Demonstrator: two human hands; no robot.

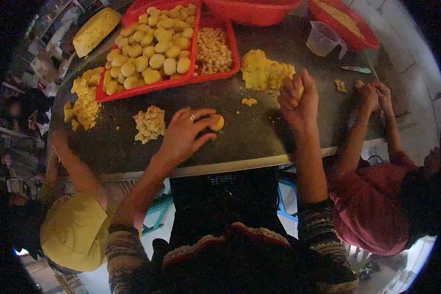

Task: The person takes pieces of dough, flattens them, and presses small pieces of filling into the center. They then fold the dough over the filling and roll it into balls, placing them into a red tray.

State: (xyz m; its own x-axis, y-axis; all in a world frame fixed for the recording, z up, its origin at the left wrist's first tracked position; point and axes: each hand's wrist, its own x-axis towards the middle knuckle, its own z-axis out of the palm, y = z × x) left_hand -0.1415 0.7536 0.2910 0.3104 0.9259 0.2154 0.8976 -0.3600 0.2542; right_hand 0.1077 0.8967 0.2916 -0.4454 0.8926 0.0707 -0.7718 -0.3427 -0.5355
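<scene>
My left hand [183,134] rests on the dark table [259,142], its fingers closed around a small round yellow dough ball [217,122]. My right hand [299,100] is clenched on a lump of yellow dough [299,91], just in front of a larger dough pile [264,71]. A crumbly heap of pale filling [150,123] lies left of my left hand. Behind it, a red tray [132,93] holds several finished dough balls [152,46].
A second red tray [230,73] holds small pale pieces. A clear measuring cup [323,39] and red basins [350,22] stand at the back. A person in yellow [76,230] works at the left by a dough pile [85,98]; a person in red [372,206] kneads at the right.
</scene>
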